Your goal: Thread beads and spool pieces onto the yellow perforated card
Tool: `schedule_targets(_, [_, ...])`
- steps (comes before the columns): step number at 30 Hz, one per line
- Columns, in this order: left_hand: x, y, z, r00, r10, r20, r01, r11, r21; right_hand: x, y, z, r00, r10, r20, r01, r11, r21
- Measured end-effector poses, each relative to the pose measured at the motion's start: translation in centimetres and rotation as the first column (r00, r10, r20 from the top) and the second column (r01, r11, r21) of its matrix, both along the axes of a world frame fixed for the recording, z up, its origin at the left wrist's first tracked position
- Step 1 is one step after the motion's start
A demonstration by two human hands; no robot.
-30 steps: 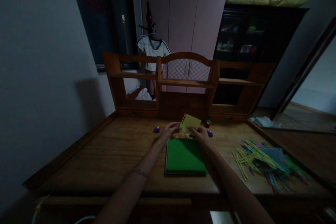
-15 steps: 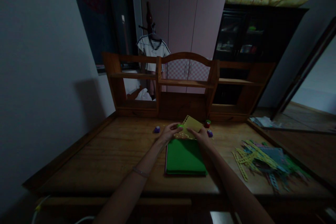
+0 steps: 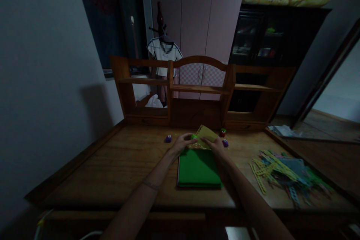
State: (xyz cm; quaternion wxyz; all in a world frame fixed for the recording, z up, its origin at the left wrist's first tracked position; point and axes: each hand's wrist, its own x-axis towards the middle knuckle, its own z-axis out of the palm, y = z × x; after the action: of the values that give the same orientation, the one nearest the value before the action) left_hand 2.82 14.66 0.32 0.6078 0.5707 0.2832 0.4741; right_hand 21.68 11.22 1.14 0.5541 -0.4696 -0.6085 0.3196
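A small green craft punch (image 3: 194, 137) is held in my left hand (image 3: 180, 144), at the left edge of a yellow paper sheet (image 3: 207, 133). Punched holes run along the sheet's upper left edge. My right hand (image 3: 215, 146) pinches the sheet at its lower right. Small paper bits lie on the table under the sheet. Just below both hands rests a stack of green sheets (image 3: 198, 168). A purple punch (image 3: 168, 138) stands left of my left hand; another purple punch (image 3: 225, 143) and a red and green one (image 3: 222, 132) stand beyond my right hand.
On the right of the wooden table (image 3: 126, 165) lies a pile of punched paper strips (image 3: 277, 168) in yellow, blue and green. A wooden shelf unit (image 3: 199, 89) spans the table's back edge.
The green punch and my left fingers have shifted slightly to the right along the yellow sheet's edge. The sheet has moved down a little.
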Motion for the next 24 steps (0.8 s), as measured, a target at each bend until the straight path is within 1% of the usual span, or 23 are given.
schedule_targets(6, [0.08, 0.21, -0.31, 1.0, -0.003, -0.015, 0.004, 0.999, 0.037, -0.07, -0.16, 0.12, 1.0, 0.021, -0.022, -0.021, 1.0, -0.011])
schedule_targets(11, [0.07, 0.21, -0.26, 0.999, 0.013, -0.03, -0.011, 0.998, 0.063, -0.29, -0.47, 0.46, 0.999, 0.004, -0.042, -0.005, 1.0, -0.018])
schedule_targets(16, [0.04, 0.07, 0.02, 1.0, 0.022, -0.017, -0.022, 0.999, 0.04, -0.35, -0.48, 0.5, 0.999, -0.012, -0.04, 0.011, 1.0, -0.029])
schedule_targets(21, [0.09, 0.08, 0.14, 0.999, 0.004, 0.033, -0.006, 0.999, 0.031, -0.29, -0.52, 0.44, 0.997, 0.035, -0.073, -0.038, 0.999, -0.032])
schedule_targets(24, [0.08, 0.02, 0.25, 1.0, -0.01, 0.023, 0.01, 0.999, 0.037, -0.22, -0.46, 0.38, 0.996, 0.042, -0.077, -0.044, 0.999, -0.031])
